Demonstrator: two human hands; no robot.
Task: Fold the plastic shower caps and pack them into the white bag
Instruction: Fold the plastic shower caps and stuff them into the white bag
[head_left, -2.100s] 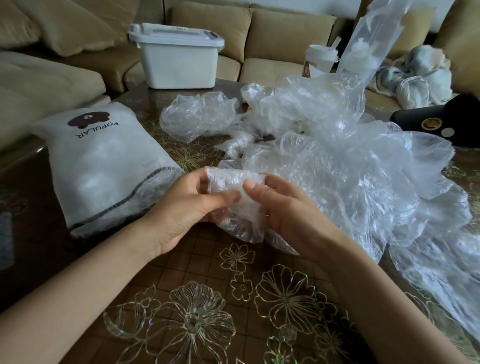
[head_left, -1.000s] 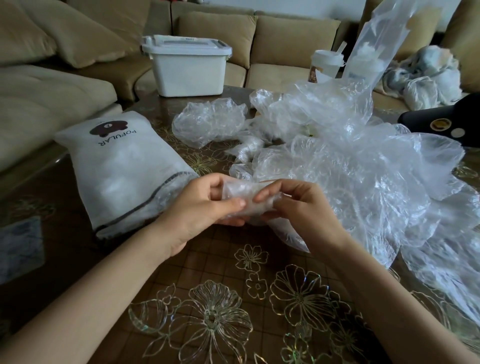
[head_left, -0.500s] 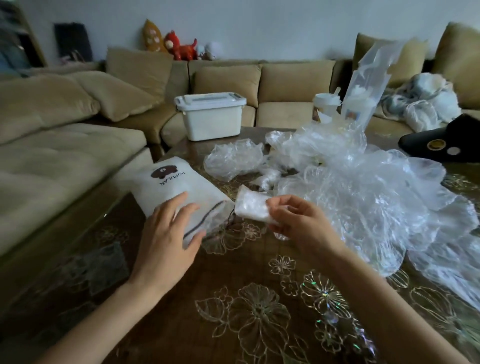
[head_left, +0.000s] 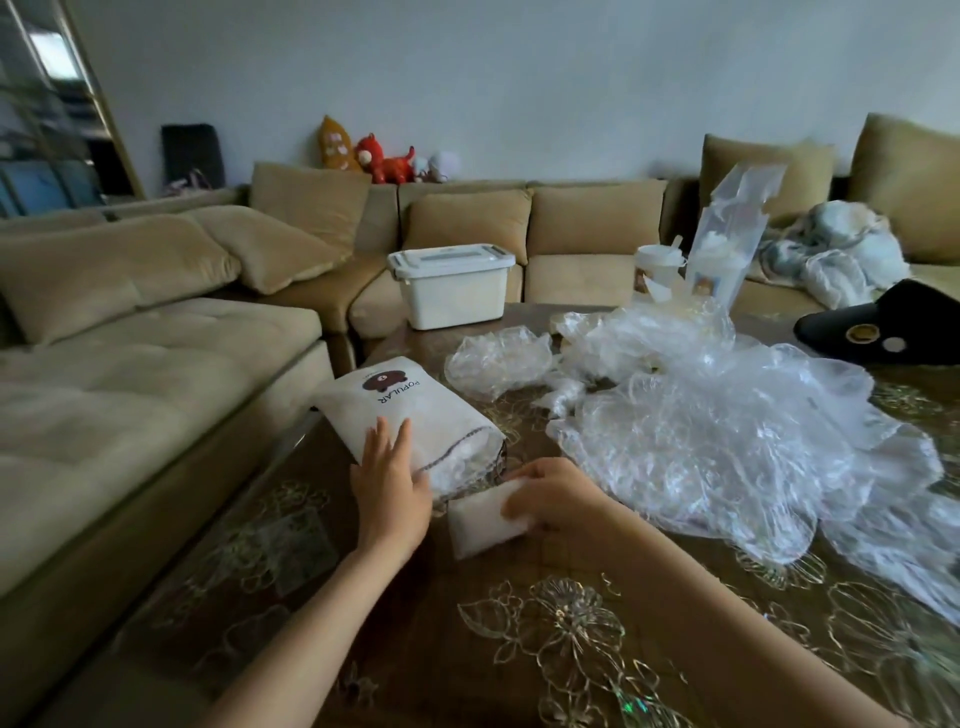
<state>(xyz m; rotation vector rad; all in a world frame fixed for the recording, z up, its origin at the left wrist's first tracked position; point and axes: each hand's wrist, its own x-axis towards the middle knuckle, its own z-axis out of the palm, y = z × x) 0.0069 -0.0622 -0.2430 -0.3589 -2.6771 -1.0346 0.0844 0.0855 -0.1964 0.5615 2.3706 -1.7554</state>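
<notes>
While my left grip (head_left: 389, 493) lies flat, fingers straight, on the white bag (head_left: 410, 410) beside its open mouth, my right grip (head_left: 556, 499) pinches one folded shower cap (head_left: 480, 527), a neat pale rectangle, right at that mouth and low over the bench (head_left: 519, 649). The cap is folded but not yet inside, so I'd call this the packing step. The bag lies on its side and looks well stuffed. Crinkly plastic shows at the opening, folded caps by my guess. Plenty is left, though: a big heap of loose shower caps (head_left: 727, 441) sprawls to my right, with a smaller crumpled clump (head_left: 498, 358) behind the bag. At the far edge a white lidded box (head_left: 449, 286) sits closed, contents hidden, and a tall clear pouch (head_left: 727, 249) stands upright holding something white.
</notes>
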